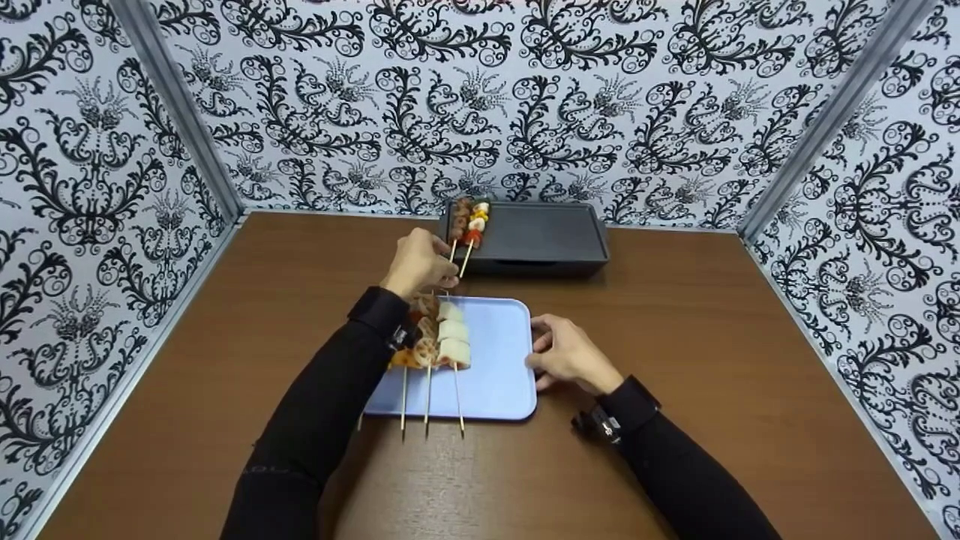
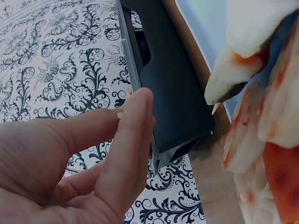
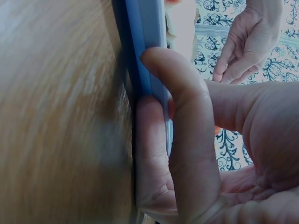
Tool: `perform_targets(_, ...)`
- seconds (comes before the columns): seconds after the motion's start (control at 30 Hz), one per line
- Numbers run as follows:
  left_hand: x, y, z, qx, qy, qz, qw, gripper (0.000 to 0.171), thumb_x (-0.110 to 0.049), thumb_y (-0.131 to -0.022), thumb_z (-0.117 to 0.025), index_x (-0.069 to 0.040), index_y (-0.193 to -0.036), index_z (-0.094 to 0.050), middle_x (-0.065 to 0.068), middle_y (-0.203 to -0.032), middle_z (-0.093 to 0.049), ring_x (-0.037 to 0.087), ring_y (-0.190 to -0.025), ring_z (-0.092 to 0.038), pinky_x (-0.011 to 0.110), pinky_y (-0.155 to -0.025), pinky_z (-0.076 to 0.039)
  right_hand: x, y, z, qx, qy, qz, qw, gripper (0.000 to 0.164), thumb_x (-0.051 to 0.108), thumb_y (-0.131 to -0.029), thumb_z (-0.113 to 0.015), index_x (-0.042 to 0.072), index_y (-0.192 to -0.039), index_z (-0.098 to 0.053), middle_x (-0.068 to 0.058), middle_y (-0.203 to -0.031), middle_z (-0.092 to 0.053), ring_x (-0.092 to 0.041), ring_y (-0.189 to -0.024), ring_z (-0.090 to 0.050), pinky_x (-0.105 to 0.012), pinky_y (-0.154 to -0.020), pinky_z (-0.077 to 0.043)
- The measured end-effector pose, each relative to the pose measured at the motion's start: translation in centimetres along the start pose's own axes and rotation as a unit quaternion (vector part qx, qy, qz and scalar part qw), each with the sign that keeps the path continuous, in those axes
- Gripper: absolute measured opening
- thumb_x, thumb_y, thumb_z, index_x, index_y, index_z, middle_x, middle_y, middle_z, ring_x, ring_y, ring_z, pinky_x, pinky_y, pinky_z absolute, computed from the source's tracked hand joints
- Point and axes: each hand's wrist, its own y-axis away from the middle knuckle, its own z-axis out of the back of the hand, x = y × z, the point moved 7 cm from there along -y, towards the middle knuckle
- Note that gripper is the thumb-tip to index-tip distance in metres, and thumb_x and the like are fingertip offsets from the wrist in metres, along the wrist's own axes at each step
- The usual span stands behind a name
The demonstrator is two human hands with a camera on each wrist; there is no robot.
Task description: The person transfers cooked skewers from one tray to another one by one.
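Observation:
My left hand [image 1: 420, 262] reaches over the far edge of the pale blue tray [image 1: 499, 360]. Its thumb and fingers pinch the stick of a brown meat skewer [image 1: 460, 219], whose meat lies on the dark grill plate [image 1: 540, 232]. In the left wrist view, a bit of stick [image 2: 120, 115] shows between the fingertips. Just right of it on the plate is a skewer of red, white and yellow pieces [image 1: 477, 223]. My right hand [image 1: 570, 352] grips the tray's right edge, with fingers under the rim [image 3: 159, 28] in the right wrist view.
On the tray's left part lie several skewers, among them one with white rolled pieces [image 1: 454, 337] and one with sliced pieces [image 1: 426, 341]. Their sticks overhang the near edge. My left forearm hides the tray's left side. Patterned walls enclose the brown table [image 1: 712, 337].

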Motion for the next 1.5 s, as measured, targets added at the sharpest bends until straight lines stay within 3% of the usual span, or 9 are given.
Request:
perform_targets(0.17, 0.1, 0.1, -0.3, 0.017, 0.033, 0.014, 0.9992, 0.037, 0.002, -0.081, -0.080, 0.005, -0.117, -0.071, 0.024, -0.104, -0.073, 0.021, -0.069, -0.078, 0.031, -0.069, -0.067, -0.1, 0.0, 0.0, -0.002, 0.002, -0.001, 1.000, 0.071, -0.006, -0.082, -0.072, 0.008, -0.147, -0.048, -0.019, -0.104, -0.060, -0.028, -0.063, -0.072, -0.042, -0.058, -0.066)
perform_targets(0.33, 0.2, 0.2, -0.3, 0.025, 0.070, 0.013, 0.9971, 0.037, 0.006, -0.082, -0.078, 0.010, -0.118, -0.068, 0.025, -0.105, -0.070, 0.028, -0.077, -0.079, 0.033, -0.072, -0.067, 0.1, 0.1, 0.0, -0.002, 0.002, 0.001, 1.000, 0.071, -0.006, -0.082, -0.072, 0.007, -0.147, -0.048, -0.019, -0.104, -0.060, -0.028, -0.063, -0.071, -0.042, -0.058, -0.066)
perform_targets(0.7, 0.5, 0.1, 0.3, 0.010, 0.010, 0.004, 0.9999, 0.035, 0.000, -0.083, -0.080, 0.005, -0.116, -0.072, 0.020, -0.100, -0.077, 0.031, -0.085, -0.079, 0.043, -0.082, -0.066, 0.0, 0.0, 0.0, -0.002, 0.007, 0.003, 1.000, 0.072, -0.007, -0.083, -0.071, 0.007, -0.149, -0.047, -0.020, -0.104, -0.062, -0.027, -0.062, -0.072, -0.042, -0.058, -0.066)
perform_targets(1.07, 0.4, 0.2, 0.6, -0.006, 0.043, 0.032, 0.9985, 0.033, -0.002, -0.081, -0.084, 0.003, -0.113, -0.074, 0.017, -0.098, -0.077, 0.018, -0.065, -0.074, 0.038, -0.074, -0.067, 0.2, 0.0, 0.1, 0.002, 0.010, 0.008, 1.000, 0.071, -0.005, -0.083, -0.073, 0.005, -0.148, -0.047, -0.019, -0.104, -0.064, -0.026, -0.060, -0.072, -0.042, -0.057, -0.066)
perform_targets(1.3, 0.4, 1.0, 1.0, -0.008, 0.057, 0.022, 0.9981, 0.039, -0.001, -0.083, -0.082, 0.005, -0.120, -0.071, 0.017, -0.099, -0.077, 0.023, -0.076, -0.077, 0.036, -0.075, -0.067, 0.1, 0.0, 0.1, 0.000, 0.012, 0.006, 1.000, 0.071, -0.005, -0.083, -0.073, 0.006, -0.148, -0.047, -0.019, -0.103, -0.062, -0.026, -0.060, -0.072, -0.042, -0.057, -0.066)
perform_targets(1.5, 0.2, 1.7, 1.2, -0.012, 0.047, 0.010, 0.9988, 0.037, -0.002, -0.084, -0.081, 0.003, -0.119, -0.071, 0.015, -0.097, -0.076, 0.023, -0.076, -0.077, 0.038, -0.074, -0.067, 0.1, 0.0, 0.0, -0.001, 0.011, 0.008, 1.000, 0.071, -0.005, -0.083, -0.072, 0.006, -0.148, -0.047, -0.019, -0.103, -0.062, -0.026, -0.060, -0.071, -0.042, -0.057, -0.066)
